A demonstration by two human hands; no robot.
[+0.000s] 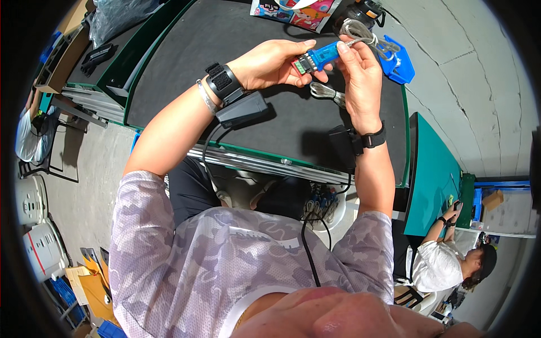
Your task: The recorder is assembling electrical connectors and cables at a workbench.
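Between my two hands, above the black table mat (pixel 186 67), is a translucent blue cable adapter (pixel 325 54) with a metal-edged connector and a green terminal block (pixel 300 66) at its left end. My left hand (pixel 270 63) is closed around the terminal end, thumb along the top and fingers below. My right hand (pixel 360 76) pinches the blue shell near its cable end. A coiled clear-grey cable (pixel 366 36) runs from there past my right fingers. Another looped grey cable (pixel 327 92) lies on the mat just below the adapter, partly hidden by my right hand.
At the far edge stand a colourful printed bag (pixel 298 14) and a dark bottle (pixel 360 12). A blue plastic piece (pixel 401 61) sits right of my hand. Wrist-strapped black boxes (pixel 242 110) trail cords. Below the table is a tub of cables (pixel 324 208). A co-worker (pixel 439 265) sits at right.
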